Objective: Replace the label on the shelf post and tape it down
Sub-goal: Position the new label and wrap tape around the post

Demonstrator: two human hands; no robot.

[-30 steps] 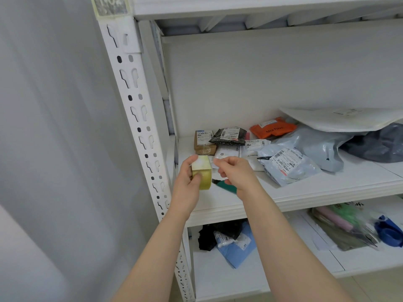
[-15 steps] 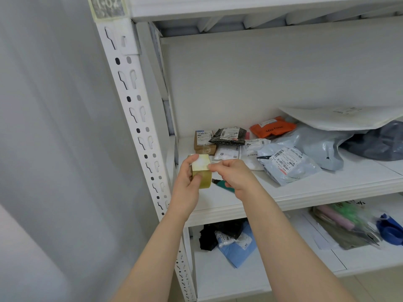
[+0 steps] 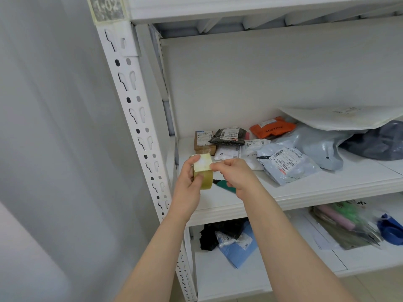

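Up at the top of the white shelf post (image 3: pixel 139 118), a grey label (image 3: pixel 107 8) reading "1-02" sat under yellowed tape, at the level of the upper shelf's front edge. Lower down, in front of the middle shelf (image 3: pixel 327 188) and near its left front corner, the person held a roll of clear yellowish tape (image 3: pixel 204 172) between both hands. The left hand (image 3: pixel 188 182) was closed around the roll from the left, thumb lying over its outer face and fingers hidden behind it. The right hand (image 3: pixel 234 174) came in from the right with thumb and forefinger pinched together at the roll's upper edge, where a pale square patch (image 3: pixel 202 163) showed on the roll; whether that patch was a loose tape end or a paper label could not be told. A green-handled tool (image 3: pixel 224 184) lay on the shelf just behind the right hand, partly hidden by it. Further back on the same shelf lay a small brown box (image 3: pixel 204 140), a black pouch (image 3: pixel 229 136), an orange packet (image 3: pixel 272 127) and grey mailer bags (image 3: pixel 287 164). More bagged goods lay on the lower shelf (image 3: pixel 218 277) beneath.
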